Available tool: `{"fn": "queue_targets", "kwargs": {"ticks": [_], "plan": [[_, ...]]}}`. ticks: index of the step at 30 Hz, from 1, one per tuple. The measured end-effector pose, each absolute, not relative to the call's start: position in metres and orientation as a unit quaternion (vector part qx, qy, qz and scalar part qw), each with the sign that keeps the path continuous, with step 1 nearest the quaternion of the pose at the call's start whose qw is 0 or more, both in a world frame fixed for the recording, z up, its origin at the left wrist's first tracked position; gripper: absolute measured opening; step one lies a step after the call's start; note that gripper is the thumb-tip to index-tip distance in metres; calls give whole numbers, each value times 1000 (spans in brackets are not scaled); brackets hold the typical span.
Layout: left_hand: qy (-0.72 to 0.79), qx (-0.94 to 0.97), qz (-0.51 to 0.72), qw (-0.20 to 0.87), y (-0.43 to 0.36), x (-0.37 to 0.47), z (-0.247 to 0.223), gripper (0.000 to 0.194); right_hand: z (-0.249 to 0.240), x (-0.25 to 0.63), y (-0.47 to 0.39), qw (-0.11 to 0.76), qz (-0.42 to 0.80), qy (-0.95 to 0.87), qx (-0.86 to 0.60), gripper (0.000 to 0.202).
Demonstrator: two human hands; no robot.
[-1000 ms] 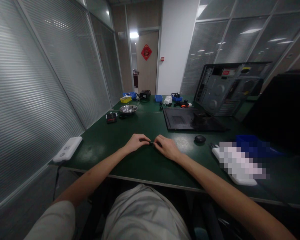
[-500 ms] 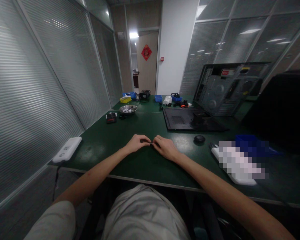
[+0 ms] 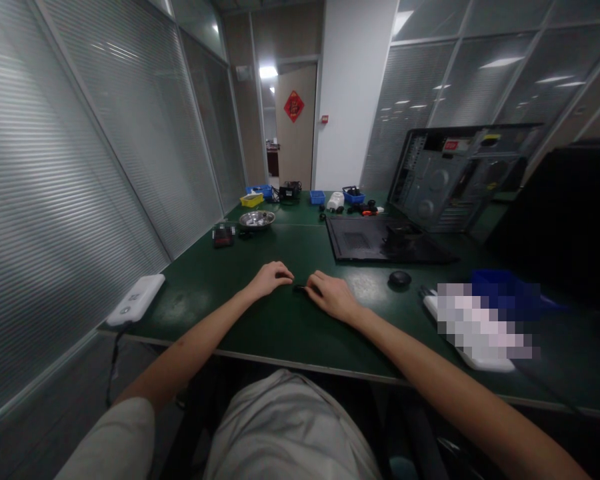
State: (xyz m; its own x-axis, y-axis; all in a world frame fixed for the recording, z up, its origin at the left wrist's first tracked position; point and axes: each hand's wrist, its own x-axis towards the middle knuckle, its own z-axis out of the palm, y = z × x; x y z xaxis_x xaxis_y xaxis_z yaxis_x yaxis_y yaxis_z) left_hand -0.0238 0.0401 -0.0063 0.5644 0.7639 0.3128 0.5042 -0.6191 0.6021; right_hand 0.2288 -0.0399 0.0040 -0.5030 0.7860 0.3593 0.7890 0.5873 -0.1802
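Just above the green table [image 3: 280, 333], my right hand [image 3: 329, 293] pinches the right end of a small black object [image 3: 299, 288]. What the object is cannot be made out at this size. My left hand [image 3: 270, 279] is a little to the left and above it, apart from the object. Its thumb and fingers are curved with a gap between them, and nothing shows in it. A round black item [image 3: 399, 279] lies to the right of my right hand.
Behind the hands lie a flat black panel [image 3: 350, 240] and a metal bowl [image 3: 257, 220]. An open computer case [image 3: 437, 180] stands at the back right. White devices lie at the left edge [image 3: 136, 299] and right [image 3: 485, 360], beside a blue tray [image 3: 505, 280].
My left hand has moved slightly up and left, away from the small black object, which now shows between the hands. My right hand has stayed nearly in place.
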Motion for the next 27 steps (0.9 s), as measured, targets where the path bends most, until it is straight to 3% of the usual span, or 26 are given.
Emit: {"fn": "queue_targets", "kwargs": {"ticks": [11,17,27], "plan": [[263,895,269,238,8,-13,7,31,2,232,-38,223,11,-861,-456,13],[298,895,270,192,14,-25,8,19,3,234,-39,231,11,-862,-452,14],[353,892,225,172,35,-56,1,28,3,235,-38,229,14,-859,-458,14]]}}
